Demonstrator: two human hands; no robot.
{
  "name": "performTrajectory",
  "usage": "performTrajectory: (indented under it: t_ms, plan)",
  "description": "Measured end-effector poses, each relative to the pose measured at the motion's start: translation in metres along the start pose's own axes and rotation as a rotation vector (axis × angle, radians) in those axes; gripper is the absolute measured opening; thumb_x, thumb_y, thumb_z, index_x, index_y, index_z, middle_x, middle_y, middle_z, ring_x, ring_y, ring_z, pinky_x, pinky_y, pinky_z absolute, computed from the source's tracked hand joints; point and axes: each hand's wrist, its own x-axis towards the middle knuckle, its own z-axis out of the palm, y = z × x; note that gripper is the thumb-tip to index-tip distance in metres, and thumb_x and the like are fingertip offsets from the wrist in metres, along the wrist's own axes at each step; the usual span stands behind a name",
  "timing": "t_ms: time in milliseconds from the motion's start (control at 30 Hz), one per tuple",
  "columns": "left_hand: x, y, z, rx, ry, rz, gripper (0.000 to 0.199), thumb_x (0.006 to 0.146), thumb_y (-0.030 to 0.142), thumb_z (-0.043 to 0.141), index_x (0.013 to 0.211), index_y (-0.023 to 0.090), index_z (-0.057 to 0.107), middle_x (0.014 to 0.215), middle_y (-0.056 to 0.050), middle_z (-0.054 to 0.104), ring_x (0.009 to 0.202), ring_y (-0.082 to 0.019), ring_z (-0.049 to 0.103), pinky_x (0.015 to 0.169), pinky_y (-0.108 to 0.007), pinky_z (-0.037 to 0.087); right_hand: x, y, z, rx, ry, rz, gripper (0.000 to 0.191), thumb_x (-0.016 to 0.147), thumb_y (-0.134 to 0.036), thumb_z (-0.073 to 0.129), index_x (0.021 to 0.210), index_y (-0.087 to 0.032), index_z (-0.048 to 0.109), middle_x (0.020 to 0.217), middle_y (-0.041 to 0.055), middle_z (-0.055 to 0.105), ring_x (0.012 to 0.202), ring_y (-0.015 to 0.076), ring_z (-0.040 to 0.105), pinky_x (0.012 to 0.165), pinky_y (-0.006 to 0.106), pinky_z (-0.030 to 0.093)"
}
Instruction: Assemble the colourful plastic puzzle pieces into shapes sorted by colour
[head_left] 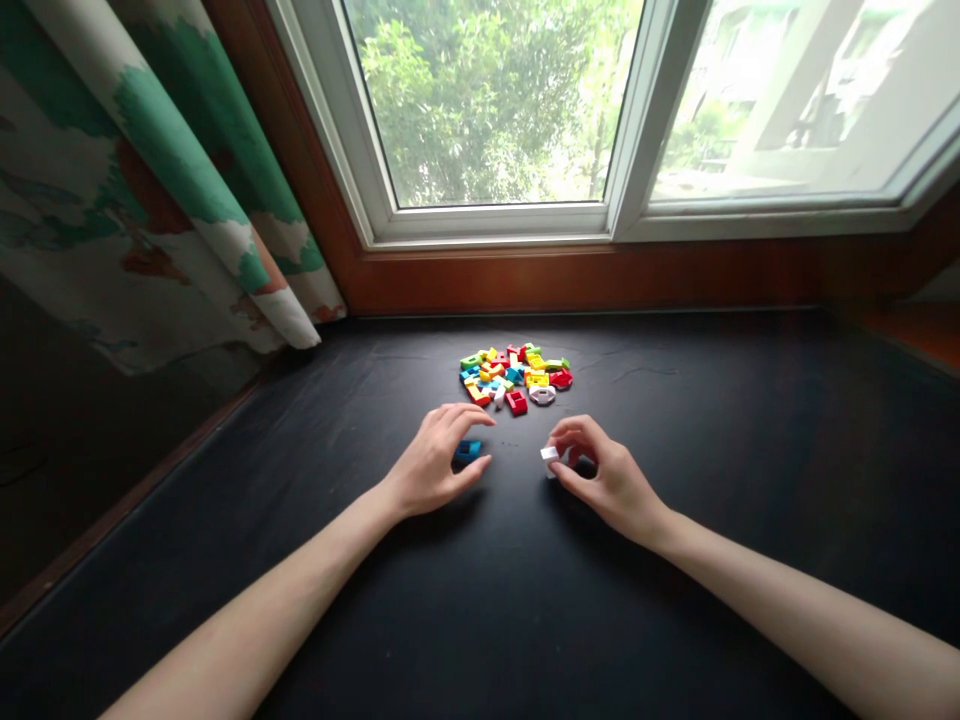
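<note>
left hand (433,465) half open, cupped around a blue plastic brick (468,450) (grip unclear), right hand (606,482) pinched nearly shut on a white plastic brick (550,455); heap of mixed bricks (514,375) lies ahead, nearer the left hand, on black tabletop (697,420).

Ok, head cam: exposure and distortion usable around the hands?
Head view: right window pane is blown out; wide-angle distortion bends the window frame; left hand and right hand look sharp, with soft shadows on the black tabletop.
</note>
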Motion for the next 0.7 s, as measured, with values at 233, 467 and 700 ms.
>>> performTrajectory:
  t_ms: [233,467,700]
  plan:
    - [-0.005,-0.024,-0.012,0.090,-0.067,0.031,0.032,0.077,0.037,0.077,0.102,0.022,0.063,0.107,-0.006,0.069,0.102,-0.026,0.061,0.092,-0.039,0.045,0.013,0.000,0.011,-0.188,-0.067,-0.148,0.022,0.088,-0.017,0.056,0.110,-0.023,0.056,0.095,0.0053,0.068,0.081,0.0186,0.065,0.077,0.033,0.055]
    - [-0.004,-0.027,-0.006,0.112,-0.007,0.060,0.021,0.082,0.037,0.074,0.093,0.022,0.065,0.099,-0.004,0.070,0.093,-0.023,0.061,0.085,-0.036,0.045,0.039,0.006,0.026,-0.227,-0.142,-0.194,0.023,0.085,-0.012,0.062,0.105,-0.023,0.060,0.103,0.0079,0.070,0.097,0.0239,0.067,0.088,0.039,0.053]
    - [-0.004,-0.028,-0.005,0.131,-0.027,0.032,0.021,0.084,0.036,0.073,0.096,0.021,0.064,0.102,-0.004,0.069,0.095,-0.023,0.060,0.086,-0.037,0.044,0.037,0.010,0.022,-0.196,-0.137,-0.179,0.020,0.091,-0.017,0.060,0.110,-0.022,0.058,0.095,0.0046,0.069,0.084,0.0188,0.067,0.080,0.033,0.053]
